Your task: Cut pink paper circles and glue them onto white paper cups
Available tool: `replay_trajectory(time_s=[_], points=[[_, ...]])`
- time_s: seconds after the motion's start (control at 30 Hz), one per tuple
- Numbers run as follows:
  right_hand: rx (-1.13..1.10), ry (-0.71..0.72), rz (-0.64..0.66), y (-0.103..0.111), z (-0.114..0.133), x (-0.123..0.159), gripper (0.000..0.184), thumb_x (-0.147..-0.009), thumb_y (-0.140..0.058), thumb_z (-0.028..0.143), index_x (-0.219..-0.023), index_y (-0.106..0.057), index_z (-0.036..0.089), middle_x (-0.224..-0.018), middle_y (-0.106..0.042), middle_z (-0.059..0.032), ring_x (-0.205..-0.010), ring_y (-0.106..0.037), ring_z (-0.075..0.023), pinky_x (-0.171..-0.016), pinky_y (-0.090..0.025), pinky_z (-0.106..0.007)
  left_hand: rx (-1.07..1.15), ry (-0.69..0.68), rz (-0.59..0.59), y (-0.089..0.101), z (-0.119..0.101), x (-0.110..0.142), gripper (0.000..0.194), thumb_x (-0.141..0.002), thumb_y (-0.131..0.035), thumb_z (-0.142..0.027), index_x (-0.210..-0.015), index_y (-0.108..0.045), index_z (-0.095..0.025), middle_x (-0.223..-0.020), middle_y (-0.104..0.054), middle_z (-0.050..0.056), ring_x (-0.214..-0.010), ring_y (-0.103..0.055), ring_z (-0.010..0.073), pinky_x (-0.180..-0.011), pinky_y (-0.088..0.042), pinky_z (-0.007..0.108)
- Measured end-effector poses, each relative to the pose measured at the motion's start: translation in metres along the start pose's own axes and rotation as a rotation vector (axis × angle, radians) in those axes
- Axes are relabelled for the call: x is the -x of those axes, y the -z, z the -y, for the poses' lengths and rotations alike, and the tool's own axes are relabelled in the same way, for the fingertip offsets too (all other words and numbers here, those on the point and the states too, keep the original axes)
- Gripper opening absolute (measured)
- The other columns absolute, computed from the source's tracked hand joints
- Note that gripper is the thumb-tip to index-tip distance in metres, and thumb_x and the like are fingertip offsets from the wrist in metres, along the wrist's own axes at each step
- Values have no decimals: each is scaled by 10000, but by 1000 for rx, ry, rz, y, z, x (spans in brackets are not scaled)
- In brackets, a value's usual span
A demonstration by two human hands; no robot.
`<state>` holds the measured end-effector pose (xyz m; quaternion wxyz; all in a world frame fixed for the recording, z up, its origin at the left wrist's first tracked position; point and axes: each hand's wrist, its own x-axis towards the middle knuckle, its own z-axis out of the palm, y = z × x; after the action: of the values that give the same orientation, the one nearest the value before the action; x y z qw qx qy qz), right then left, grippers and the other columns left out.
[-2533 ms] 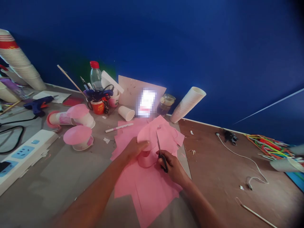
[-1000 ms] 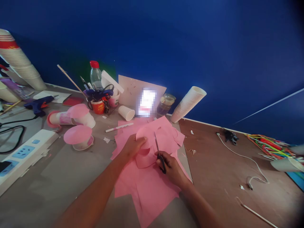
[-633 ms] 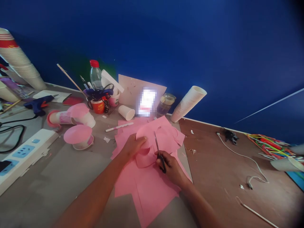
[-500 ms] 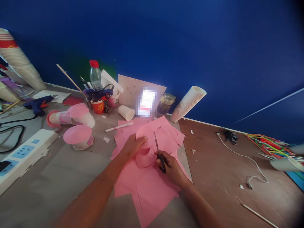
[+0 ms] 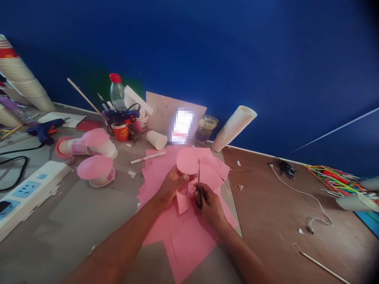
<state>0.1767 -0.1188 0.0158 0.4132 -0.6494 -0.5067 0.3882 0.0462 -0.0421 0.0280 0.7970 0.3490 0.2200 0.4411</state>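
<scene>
My right hand [image 5: 209,206] was closed on scissors [image 5: 199,193] pointing twelve o'clock; my left hand [image 5: 174,186] pinched pink paper [image 5: 187,161] to keep it steady.

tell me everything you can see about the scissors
The scissors have thin metallic blades and black handles that look plastic. They stand nearly upright, tips pointing away from the person, with the blades almost together. The right hand grips the handles, above loose pink paper sheets. The blades lie against a rounded pink paper piece held by the left hand.
</scene>
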Motion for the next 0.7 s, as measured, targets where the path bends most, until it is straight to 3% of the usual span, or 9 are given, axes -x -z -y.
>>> replay_trajectory(time_s=[0.13, 0.3, 0.5, 0.7], points=[[120, 45, -36, -4, 2, 4, 283, -832, -456, 288, -1067, -528, 148, -639, -571, 0, -529, -517, -119, -491, -427, -209, -99, 52, -172, 4, 5, 0, 393, -618, -756, -421, -864, -646, -135, -800, -673, 78, -828, -641, 223, -702, -485, 293], [237, 134, -13, -10, 4, 9, 259, -834, -453, 266, -1042, -557, 151, -676, -629, -24, -535, -553, -131, -514, -449, -219, -207, 65, -378, 6, 11, -1, 372, -599, -750, -434, -747, -674, -101, -709, -673, 88, -632, -607, 167, -522, -439, 245], [223, 119, -4, -12, 6, 9, 279, -828, -460, 273, -1048, -555, 131, -642, -609, -15, -499, -525, -122, -469, -423, -210, -245, 57, -414, 0, 10, -4, 253, -637, -700, -357, -647, -654, -108, -594, -629, 36, -533, -547, 104, -492, -396, 212], [151, 92, 23, -12, 5, 7, 285, -837, -459, 281, -1070, -543, 139, -604, -563, 9, -480, -499, -117, -451, -402, -207, -296, 65, -358, 0, 9, -4, 244, -669, -644, -361, -619, -624, -124, -575, -610, 24, -530, -542, 107, -445, -333, 198]])
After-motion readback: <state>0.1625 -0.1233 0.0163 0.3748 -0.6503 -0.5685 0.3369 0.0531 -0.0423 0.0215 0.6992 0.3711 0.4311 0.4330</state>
